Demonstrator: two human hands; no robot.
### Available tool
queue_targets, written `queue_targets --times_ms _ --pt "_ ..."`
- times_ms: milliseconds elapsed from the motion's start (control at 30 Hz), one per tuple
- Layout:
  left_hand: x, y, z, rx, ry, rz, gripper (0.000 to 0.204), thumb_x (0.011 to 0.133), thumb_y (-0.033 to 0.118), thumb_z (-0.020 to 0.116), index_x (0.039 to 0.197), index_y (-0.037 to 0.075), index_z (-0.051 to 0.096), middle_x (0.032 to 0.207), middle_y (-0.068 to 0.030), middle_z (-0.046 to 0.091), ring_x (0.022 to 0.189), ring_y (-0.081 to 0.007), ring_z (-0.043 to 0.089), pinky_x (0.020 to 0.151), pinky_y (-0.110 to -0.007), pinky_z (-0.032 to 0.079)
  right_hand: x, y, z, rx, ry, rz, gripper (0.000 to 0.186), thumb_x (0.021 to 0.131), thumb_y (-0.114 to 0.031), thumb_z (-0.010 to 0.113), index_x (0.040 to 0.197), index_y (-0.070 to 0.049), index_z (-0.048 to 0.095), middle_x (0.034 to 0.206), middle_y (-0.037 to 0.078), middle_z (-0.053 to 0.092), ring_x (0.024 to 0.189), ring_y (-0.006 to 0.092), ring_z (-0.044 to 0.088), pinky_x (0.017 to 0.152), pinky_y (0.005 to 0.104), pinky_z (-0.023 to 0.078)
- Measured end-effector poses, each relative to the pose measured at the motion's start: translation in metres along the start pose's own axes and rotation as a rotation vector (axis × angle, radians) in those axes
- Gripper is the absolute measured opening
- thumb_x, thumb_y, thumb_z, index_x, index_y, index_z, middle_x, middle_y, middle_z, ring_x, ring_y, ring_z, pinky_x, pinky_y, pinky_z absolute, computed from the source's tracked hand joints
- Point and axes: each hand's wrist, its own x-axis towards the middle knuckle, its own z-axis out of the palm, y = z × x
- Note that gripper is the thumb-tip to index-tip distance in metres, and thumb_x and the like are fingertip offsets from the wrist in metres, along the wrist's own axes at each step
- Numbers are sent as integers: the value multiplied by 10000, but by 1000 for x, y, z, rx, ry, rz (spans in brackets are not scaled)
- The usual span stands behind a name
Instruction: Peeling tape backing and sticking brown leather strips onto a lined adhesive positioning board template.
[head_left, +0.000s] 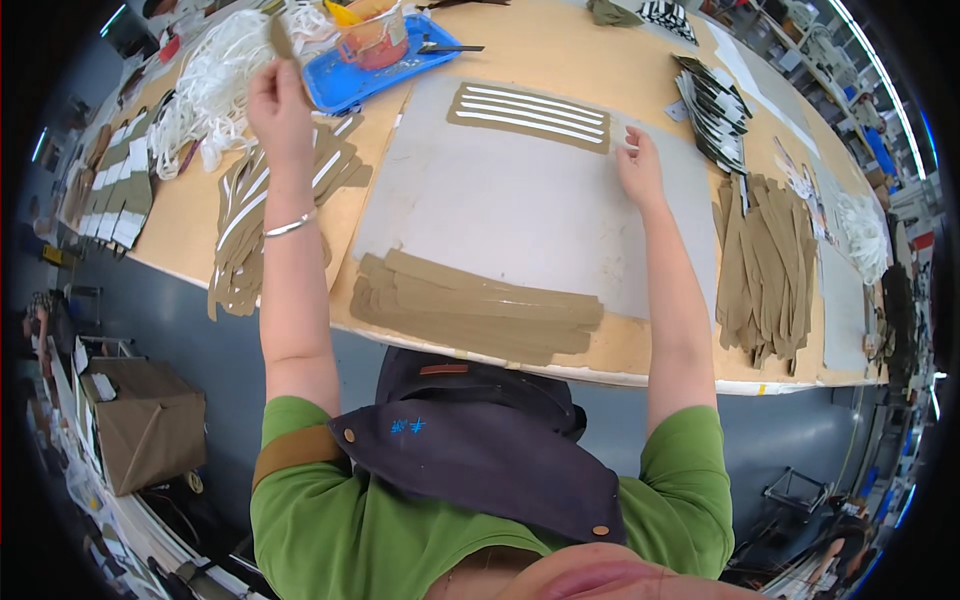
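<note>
My left hand (pixel 282 108) is raised at the far left, its fingers pinched on a flat brown strip (pixel 279 38) that points up and away. My right hand (pixel 640 168) hovers over the right side of a grey board (pixel 480 205), fingers apart and holding nothing. Just left of it, several khaki fabric strips with white bands (pixel 530 127) lie side by side on the board. A stack of plain khaki strips (pixel 480 312) lies along the board's near edge. Under my left forearm is a loose heap of khaki strips (pixel 245 225), some with white bands.
A blue tray (pixel 330 92) at the back holds a reddish tub (pixel 375 45) and a dark-handled brush (pixel 450 48). White tape (pixel 215 85) is tangled at far left. More khaki strips (pixel 765 270) lie at right, below dark-and-white bundled pieces (pixel 712 115).
</note>
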Motion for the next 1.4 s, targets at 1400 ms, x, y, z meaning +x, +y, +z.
queue_targets --times_ms 1400 --pt "-138 -39 14 481 -1236 -56 145 831 89 718 946 151 781 891 -41 641 858 -227 615 781 -351 506 -116 -138 57 -85 -552 -494 98 847 -141 709 918 -73 715 869 87 646 817 281 646 717 375 524"
